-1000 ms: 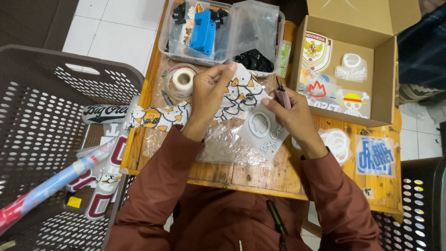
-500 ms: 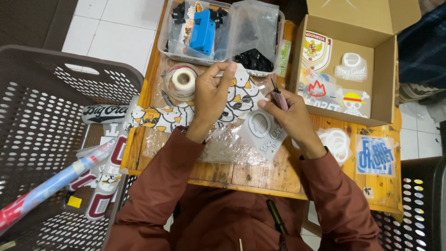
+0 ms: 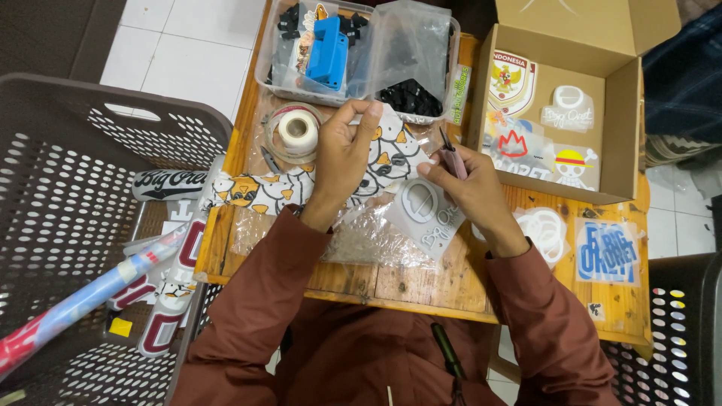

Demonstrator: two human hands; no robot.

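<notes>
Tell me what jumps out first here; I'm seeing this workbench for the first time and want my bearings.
Dead centre, the left hand and right hand work over a sheet of cartoon cat stickers on the small wooden table, the right hand pinching a slim dark tool. An open cardboard box lined with stickers sits at the upper right. A big dark perforated basket fills the left side.

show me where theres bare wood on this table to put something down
Bare wood shows along the near edge of the table, below the crinkled plastic bag, and in a patch between the white ring sticker and the blue sticker. The far side is crowded: tape roll, clear bins, cardboard box.
</notes>
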